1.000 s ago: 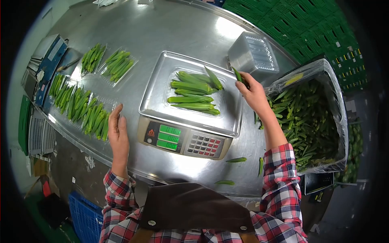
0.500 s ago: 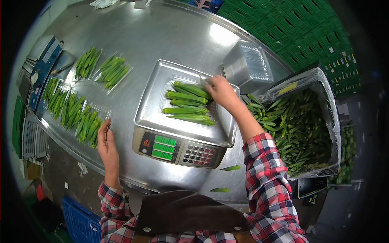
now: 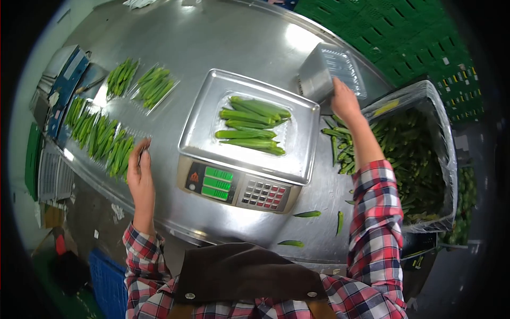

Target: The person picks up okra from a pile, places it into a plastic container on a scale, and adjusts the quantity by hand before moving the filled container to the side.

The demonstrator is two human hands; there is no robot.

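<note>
My right hand is at the near corner of a stack of clear plastic trays; its fingertips touch or overlap the stack, and their grip is partly hidden. My left hand hovers over the table's near left side with fingers stretched out, holding nothing, close beside a filled tray of okra. On the steel pan of a digital scale lies a clear tray with a row of green okra pods. The green display is lit. Neither hand touches the scale.
More filled okra trays sit at the left. A plastic-lined crate of okra stands at the right, with spilled pods beside it. Several loose pods lie before the scale. Green crates are stacked behind.
My right hand has left the okra on the scale and moved right to the tray stack. Another loose pod shows on the table. My left hand has hardly moved.
</note>
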